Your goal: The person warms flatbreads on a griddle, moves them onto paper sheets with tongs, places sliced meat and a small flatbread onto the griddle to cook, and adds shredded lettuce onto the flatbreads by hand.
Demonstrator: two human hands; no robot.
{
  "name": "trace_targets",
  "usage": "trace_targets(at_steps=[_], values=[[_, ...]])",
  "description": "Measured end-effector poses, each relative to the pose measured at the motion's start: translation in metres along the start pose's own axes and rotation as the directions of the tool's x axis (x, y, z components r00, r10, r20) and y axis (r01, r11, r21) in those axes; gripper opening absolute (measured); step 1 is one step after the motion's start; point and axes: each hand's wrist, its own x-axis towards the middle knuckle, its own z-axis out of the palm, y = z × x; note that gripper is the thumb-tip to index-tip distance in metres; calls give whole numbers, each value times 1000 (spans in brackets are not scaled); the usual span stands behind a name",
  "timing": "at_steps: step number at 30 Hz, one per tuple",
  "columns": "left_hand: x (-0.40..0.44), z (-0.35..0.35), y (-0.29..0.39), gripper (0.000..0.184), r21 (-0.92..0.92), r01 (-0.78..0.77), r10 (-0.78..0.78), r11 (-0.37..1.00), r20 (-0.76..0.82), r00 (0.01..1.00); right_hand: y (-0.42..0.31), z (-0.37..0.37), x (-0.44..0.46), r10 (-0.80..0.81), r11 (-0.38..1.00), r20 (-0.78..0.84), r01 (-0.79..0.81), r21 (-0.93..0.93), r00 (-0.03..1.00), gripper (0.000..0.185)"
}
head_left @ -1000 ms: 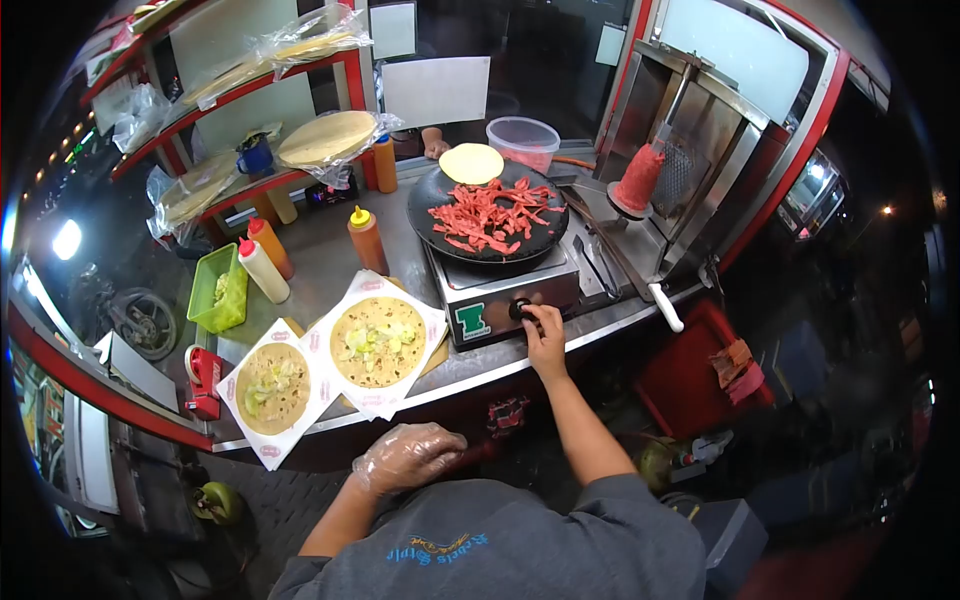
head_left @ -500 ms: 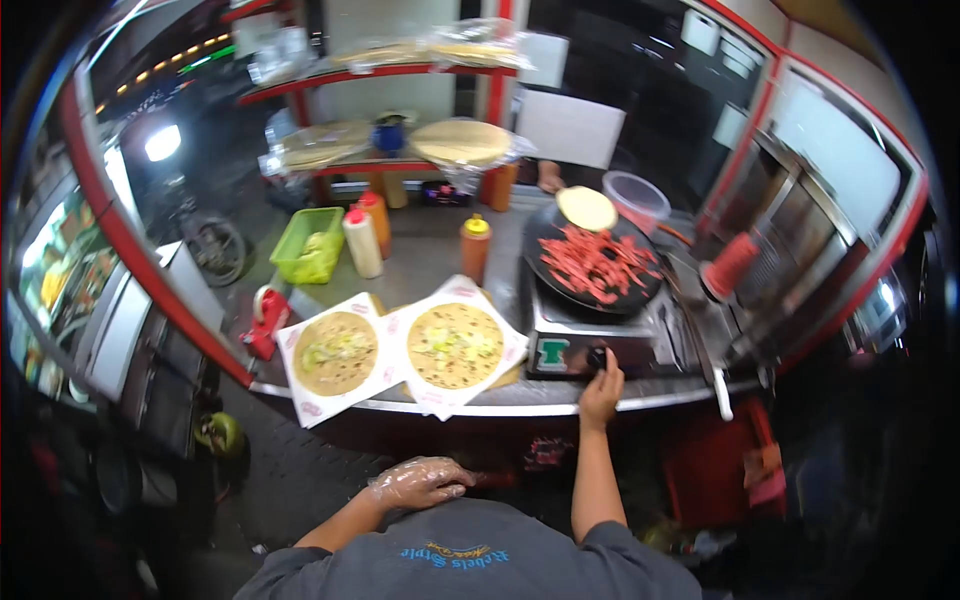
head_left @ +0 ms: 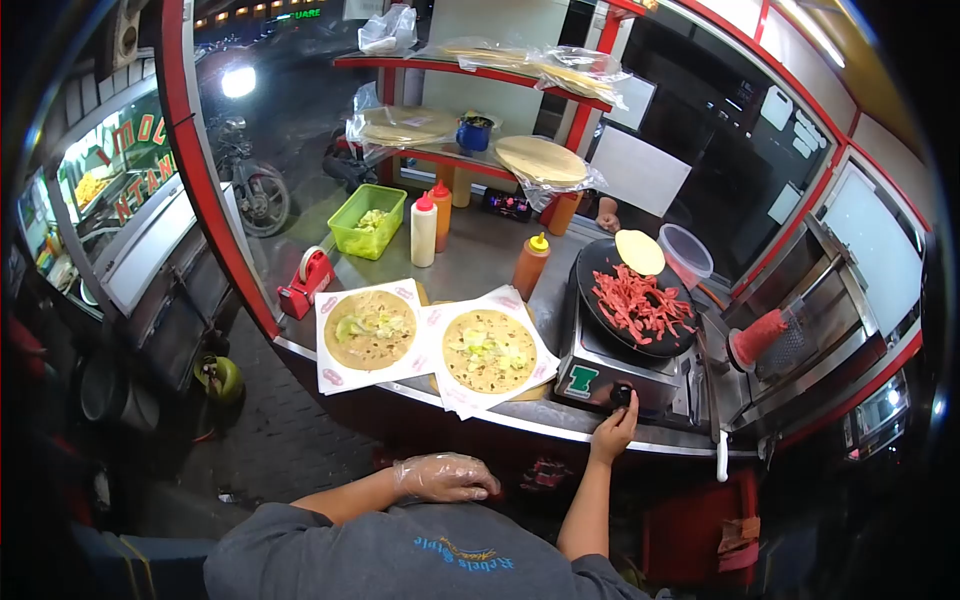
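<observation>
My right hand (head_left: 614, 436) pinches the black stove knob (head_left: 621, 394) on the front of the steel gas stove (head_left: 590, 347). Above it sits a round black pan (head_left: 640, 347) with red meat strips (head_left: 641, 305) and a pale flat round (head_left: 640, 252) at its far edge. In a clear plastic glove, my left hand (head_left: 446, 478) rests before my shirt, fingers curled together, holding nothing visible. Nearest the counter's front edge lie a left tortilla (head_left: 352, 352) and a right tortilla (head_left: 478, 377), both on white paper, topped with chopped lettuce (head_left: 492, 350).
A green basket (head_left: 368, 228), a white sauce bottle (head_left: 423, 232) and an orange sauce bottle (head_left: 531, 267) stand behind the tortillas. Bagged flatbreads (head_left: 541, 160) fill the red shelves. A white-handled knife (head_left: 722, 457) overhangs the edge. Another person's hand (head_left: 607, 214) shows behind the pan.
The view has swung, so the counter and stove appear lower and farther right. My right hand stays on the knob, and my left hand stays near my body.
</observation>
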Motion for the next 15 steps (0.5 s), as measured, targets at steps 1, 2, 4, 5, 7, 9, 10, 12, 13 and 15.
trace_targets(at_steps=[1, 2, 4, 5, 7, 9, 10, 12, 13, 15], values=[[2, 0, 1, 26, -19, -2, 2, 1000, 4, 1000, 1, 1, 0, -11, 1000, -10, 11, 0, 1000, 43], [4, 1, 2, 26, -40, -4, 5, 999, 9, 1000, 2, 2, -1, -22, 1000, -19, 22, -2, 1000, 44], [5, 4, 0, 26, -54, -15, 15, 998, 5, 1000, 11, 5, -2, -86, 996, -61, 85, -30, 994, 45], [5, 6, -1, 27, -62, -20, 20, 998, 2, 1000, 13, 2, -3, 10, 998, -28, -8, 60, 1000, 45], [5, 6, -2, 27, -63, 18, -18, 998, 11, 1000, 17, -2, -8, 194, 952, 69, -205, 228, 979, 45], [2, 5, -1, 27, -65, 38, -38, 997, 4, 999, 17, -5, 7, 366, 834, -3, -326, 445, 931, 44], [2, 0, 1, 27, -59, 36, -37, 998, -8, 999, -30, -29, 31, 412, 738, 34, -355, 573, 911, 41], [0, -3, -4, 26, -39, 31, -32, 999, -29, 999, -100, -66, 83, 96, 795, -136, 6, 606, 986, 39], [0, -3, -8, 26, -27, 27, -28, 999, -32, 999, -146, -89, 108, 12, 783, -239, 139, 606, 971, 38], [1, -5, -4, 25, -22, 44, -45, 999, -39, 998, -202, -144, 149, -360, 724, -508, 578, 377, 782, 28]])
